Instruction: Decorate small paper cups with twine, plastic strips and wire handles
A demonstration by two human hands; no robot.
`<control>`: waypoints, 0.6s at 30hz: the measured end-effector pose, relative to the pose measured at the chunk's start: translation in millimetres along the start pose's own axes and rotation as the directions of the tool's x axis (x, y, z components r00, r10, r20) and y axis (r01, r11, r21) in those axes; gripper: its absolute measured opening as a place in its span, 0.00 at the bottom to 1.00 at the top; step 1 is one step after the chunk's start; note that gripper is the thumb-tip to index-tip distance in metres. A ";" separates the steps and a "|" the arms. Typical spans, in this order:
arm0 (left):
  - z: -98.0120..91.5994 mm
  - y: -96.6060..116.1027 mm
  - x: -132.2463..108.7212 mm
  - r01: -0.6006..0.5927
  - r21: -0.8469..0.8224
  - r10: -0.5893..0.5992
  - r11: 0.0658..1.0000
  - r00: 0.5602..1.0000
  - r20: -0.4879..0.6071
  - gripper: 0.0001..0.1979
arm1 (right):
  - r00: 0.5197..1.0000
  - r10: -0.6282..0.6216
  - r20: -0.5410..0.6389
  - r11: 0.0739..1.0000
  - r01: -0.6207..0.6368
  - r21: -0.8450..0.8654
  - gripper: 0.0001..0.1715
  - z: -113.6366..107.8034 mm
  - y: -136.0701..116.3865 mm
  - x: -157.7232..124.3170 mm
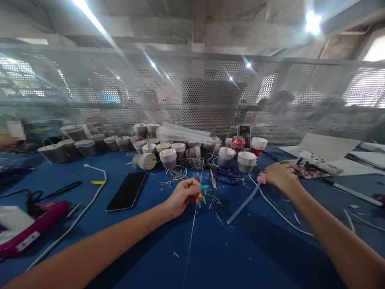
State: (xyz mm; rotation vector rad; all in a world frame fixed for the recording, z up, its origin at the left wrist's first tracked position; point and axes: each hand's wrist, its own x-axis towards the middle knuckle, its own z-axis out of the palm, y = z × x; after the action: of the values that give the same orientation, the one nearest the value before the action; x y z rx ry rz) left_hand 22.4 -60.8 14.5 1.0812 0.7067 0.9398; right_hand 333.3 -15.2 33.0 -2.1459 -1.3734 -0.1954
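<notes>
Over the middle of the blue table, my left hand (pixel 185 196) is closed in a pinch. Teal tips show at its fingers, and whatever they hold is too small to make out. Further right, my right hand (pixel 281 176) reaches down beside a red-and-white patterned fabric piece (pixel 320 166). Its fingers are curled together, and anything in them is hidden. Just left of that hand lies a pink glue gun nozzle-like piece (pixel 262 178), with a translucent bluish stick (pixel 243 204) pointing toward me. Blue-handled scissors (pixel 227 175) lie between my hands among loose fibres.
Several small buckets with wire handles (pixel 167 158) line the back, beside a red can (pixel 238 143) and stacked paper cups (pixel 258 145). A black phone (pixel 126 192), white cable (pixel 96 197) and magenta tool (pixel 39 226) lie left. A perforated screen (pixel 207 92) stands behind.
</notes>
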 end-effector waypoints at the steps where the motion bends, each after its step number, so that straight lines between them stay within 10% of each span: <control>1: -0.1 0.1 -0.1 0.004 -0.004 -0.004 1.000 1.000 0.004 0.09 | 0.998 0.061 -0.016 0.997 -0.062 -0.043 0.18 -2.5 -3.7 -4.2; 5: 0.0 -0.1 -0.3 0.024 -0.012 -0.023 1.000 0.999 0.021 0.11 | 0.989 -0.146 -0.033 0.981 0.140 -0.135 0.19 -13.1 -34.3 -32.5; 9: 0.1 -1.5 0.0 0.017 -0.006 -0.017 1.000 1.000 0.019 0.12 | 0.801 -0.588 0.108 0.784 0.533 0.317 0.17 -8.3 -72.8 -70.3; 13: -0.8 -4.0 0.8 0.011 0.018 -0.012 1.000 0.999 0.040 0.13 | 0.730 -0.610 0.309 0.561 0.122 0.819 0.21 10.9 -94.0 -104.1; 18: -1.0 -6.6 1.5 -0.006 0.060 0.002 0.998 0.998 0.063 0.13 | 0.625 -0.588 0.514 0.278 -0.440 0.854 0.22 12.8 -107.0 -129.2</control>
State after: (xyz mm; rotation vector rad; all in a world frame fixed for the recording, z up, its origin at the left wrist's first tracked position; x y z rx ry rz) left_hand 24.1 -60.1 7.8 1.1610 0.6845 0.8888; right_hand 178.5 -77.2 10.5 -0.9199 -1.3817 1.4539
